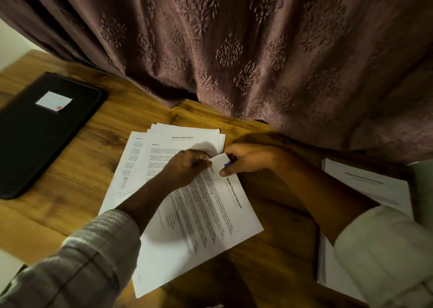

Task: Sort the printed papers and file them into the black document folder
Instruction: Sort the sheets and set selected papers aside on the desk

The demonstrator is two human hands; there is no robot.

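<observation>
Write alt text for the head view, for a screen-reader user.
Both hands, left hand and right hand, pinch a corner of a white printed sheet headed Sample Financial Statement, with a small blue object in the right hand's grip. It overlaps a fanned white paper stack on a brown wooden table; a closed black document folder lies left.

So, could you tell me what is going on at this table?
A person is sorting printed papers on a wooden table. The left hand pinches a corner of the Sample Financial Statement sheets, and the right hand holds a small blue item there, too small to identify. These sheets overlap a stack topped by a Sample Health Report. The black folder lies closed at the left; a second pile sits at the right.
</observation>
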